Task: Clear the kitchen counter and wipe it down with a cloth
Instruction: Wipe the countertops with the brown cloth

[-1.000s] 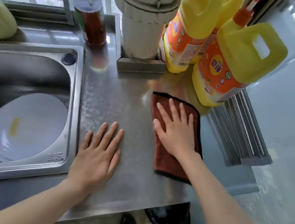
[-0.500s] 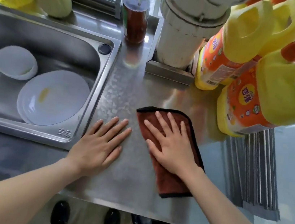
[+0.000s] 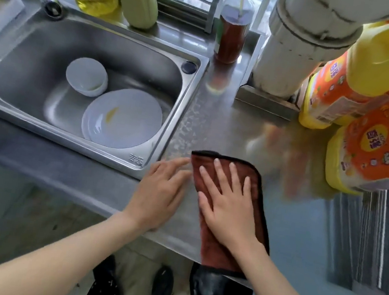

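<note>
A person's right hand [image 3: 227, 209] is pressing flat, fingers straight and spread, on a brown terry cloth [image 3: 212, 253] edged in black. The cloth is lying on the stainless-steel counter [image 3: 228, 132] just right of the sink [image 3: 183, 110], its near end drooping over the front edge. The cloth is sitting closer to the sink than half a second ago. The left hand [image 3: 159, 192] is resting open and palm-down on bare metal. Its fingertips are now reaching the cloth's left corner, where a gap was showing before. The counter's brushed surface is carrying a faint embossed pattern and blurred reflections. In the rounded steel basin, a glossy white plate [image 3: 127, 118] with a yellow smear is lying beside a white bowl [image 3: 86, 74]. Two yellow plastic detergent jugs [image 3: 367, 156] with orange labels are standing at the right, by a thick pale pipe [image 3: 290, 61].
</note>
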A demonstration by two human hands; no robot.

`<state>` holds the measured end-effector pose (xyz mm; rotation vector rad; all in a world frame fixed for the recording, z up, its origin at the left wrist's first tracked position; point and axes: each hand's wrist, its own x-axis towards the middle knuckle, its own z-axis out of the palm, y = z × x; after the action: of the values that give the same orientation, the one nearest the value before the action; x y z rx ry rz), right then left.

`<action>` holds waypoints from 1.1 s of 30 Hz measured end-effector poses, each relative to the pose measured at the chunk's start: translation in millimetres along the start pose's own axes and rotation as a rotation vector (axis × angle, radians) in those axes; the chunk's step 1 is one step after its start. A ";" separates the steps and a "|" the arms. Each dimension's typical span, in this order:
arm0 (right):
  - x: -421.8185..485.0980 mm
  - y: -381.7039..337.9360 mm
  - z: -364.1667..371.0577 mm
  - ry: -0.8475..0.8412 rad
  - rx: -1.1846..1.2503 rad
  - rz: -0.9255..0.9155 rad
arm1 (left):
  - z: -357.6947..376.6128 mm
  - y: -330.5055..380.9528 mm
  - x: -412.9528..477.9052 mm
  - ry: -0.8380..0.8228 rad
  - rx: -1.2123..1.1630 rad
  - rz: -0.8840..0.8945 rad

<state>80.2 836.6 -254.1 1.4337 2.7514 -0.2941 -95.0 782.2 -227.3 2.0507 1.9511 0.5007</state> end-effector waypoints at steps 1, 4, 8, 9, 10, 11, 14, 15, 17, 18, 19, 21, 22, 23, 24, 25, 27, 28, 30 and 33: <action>-10.5 6.9 1.2 -0.016 -0.004 -0.017 | -4.5 4.2 -16.9 0.022 -0.044 -0.047; -23.6 26.9 -2.9 0.004 0.004 0.167 | -14.0 1.6 -81.5 0.035 -0.090 -0.202; -19.6 -24.0 0.9 0.023 0.071 0.479 | -9.6 -17.3 -127.7 0.072 0.014 -0.526; -19.9 -47.5 2.9 0.017 0.079 0.428 | -8.8 -18.6 -131.7 0.084 0.041 -0.587; -19.7 -72.1 6.4 0.016 0.076 0.337 | -9.0 -18.8 -134.6 0.101 0.050 -0.635; -18.5 -96.0 11.6 0.017 0.067 0.242 | -9.1 -19.3 -137.1 0.124 0.043 -0.679; -6.5 -154.4 18.5 0.012 0.105 0.108 | -10.0 -19.7 -146.2 0.191 -0.054 -0.793; -1.9 -165.2 20.4 0.021 0.115 0.085 | -10.8 -19.1 -150.6 0.201 -0.088 -0.806; 1.3 -169.0 23.7 0.004 0.080 -0.033 | -13.8 -19.2 -162.4 0.210 -0.138 -0.821; 0.3 -162.2 25.3 0.000 0.053 -0.115 | -16.3 -21.1 -169.3 0.213 -0.160 -0.834; -2.0 -151.1 26.5 0.011 0.029 -0.186 | -19.6 -23.9 -176.8 0.215 -0.186 -0.850; -7.2 -127.1 25.6 0.019 -0.009 -0.220 | -28.7 -31.9 -190.9 0.242 -0.246 -0.890; -9.8 -119.0 23.4 0.011 -0.008 -0.168 | -33.9 -36.5 -197.3 0.263 -0.277 -0.917; -11.8 -115.8 21.9 0.008 0.003 -0.089 | -39.1 -41.2 -202.8 0.282 -0.304 -0.943; -12.2 -118.1 20.9 0.009 0.018 -0.009 | -43.3 -46.3 -207.6 0.301 -0.321 -0.963; -11.5 -125.4 21.1 0.007 0.035 0.057 | -46.3 -51.1 -211.8 0.317 -0.326 -0.977; -7.1 -149.3 22.8 0.007 0.063 0.122 | -49.1 -59.8 -217.2 0.327 -0.320 -0.987; -2.4 -163.0 24.2 0.018 0.067 0.112 | -49.7 -63.8 -218.2 0.327 -0.323 -0.988; 10.6 -192.0 28.3 0.033 0.059 0.050 | -51.3 -73.1 -216.1 0.323 -0.336 -0.971; 36.1 -236.0 32.7 0.021 0.059 -0.049 | -56.4 -95.1 -206.6 0.289 -0.280 -0.910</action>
<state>-135.0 728.1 -253.5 1.3919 2.8203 -0.3666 -212.3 579.3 -229.7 0.8012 2.5098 0.7905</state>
